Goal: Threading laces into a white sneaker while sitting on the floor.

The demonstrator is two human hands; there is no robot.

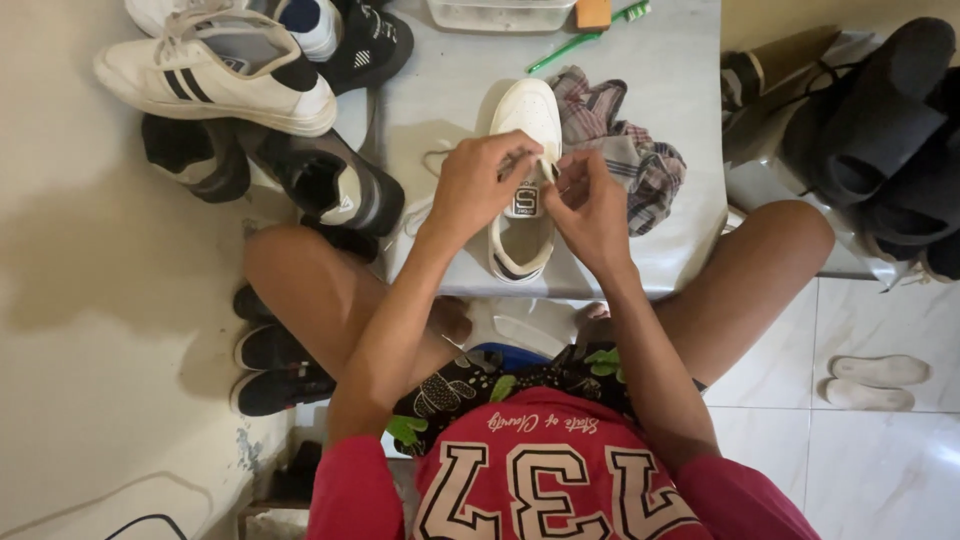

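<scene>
A white sneaker lies toe-far at the middle of a low grey table. The left hand is closed in a pinch at the sneaker's upper, holding the white lace or the upper itself; which one cannot be told. The right hand, fingers curled, pinches the same spot. A plaid cloth lies just right of the sneaker. A green toothbrush lies at the far edge.

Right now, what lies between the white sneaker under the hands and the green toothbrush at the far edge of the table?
In the head view, only bare grey table separates the white sneaker from the green toothbrush; the plaid cloth lies beside that stretch.
</scene>
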